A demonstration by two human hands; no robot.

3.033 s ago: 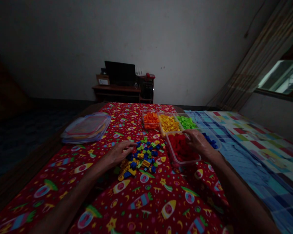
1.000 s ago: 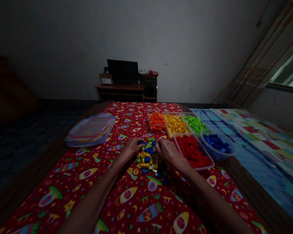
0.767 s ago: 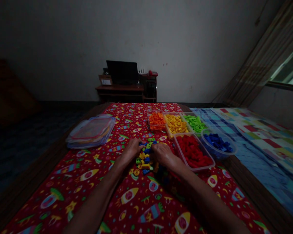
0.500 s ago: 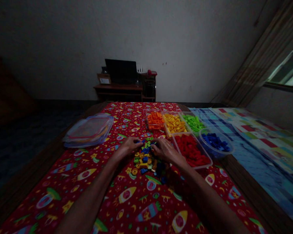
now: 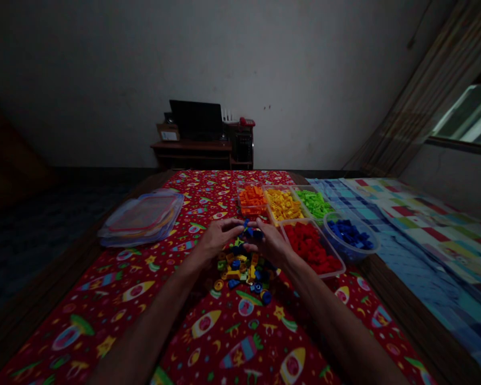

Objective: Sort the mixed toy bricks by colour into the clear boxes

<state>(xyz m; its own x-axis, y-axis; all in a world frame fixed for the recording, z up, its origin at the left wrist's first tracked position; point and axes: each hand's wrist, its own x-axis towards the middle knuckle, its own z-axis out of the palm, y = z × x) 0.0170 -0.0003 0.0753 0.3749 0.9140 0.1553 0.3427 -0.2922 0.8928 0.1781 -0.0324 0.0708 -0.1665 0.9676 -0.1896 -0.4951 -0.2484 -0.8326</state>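
Note:
A small pile of mixed bricks (image 5: 242, 270), blue, yellow, green and orange, lies on the red patterned cloth (image 5: 208, 331). My left hand (image 5: 217, 239) and my right hand (image 5: 269, 243) meet just above the far edge of the pile. Their fingers are pinched together around a few blue bricks (image 5: 251, 233) held between them. Right of my hands stands a clear tub of red bricks (image 5: 312, 248) and a round bowl of blue bricks (image 5: 350, 235).
Behind the pile stand tubs of orange bricks (image 5: 251, 199), yellow bricks (image 5: 282, 204) and green bricks (image 5: 315, 203). A stack of clear lids (image 5: 142, 218) lies at the left. A checked cloth (image 5: 425, 235) covers the right side. A desk with a monitor (image 5: 196, 122) stands by the wall.
My right hand came from the red tub to the pile. Both hands have closed in and lifted slightly from the pile, now holding blue bricks between them.

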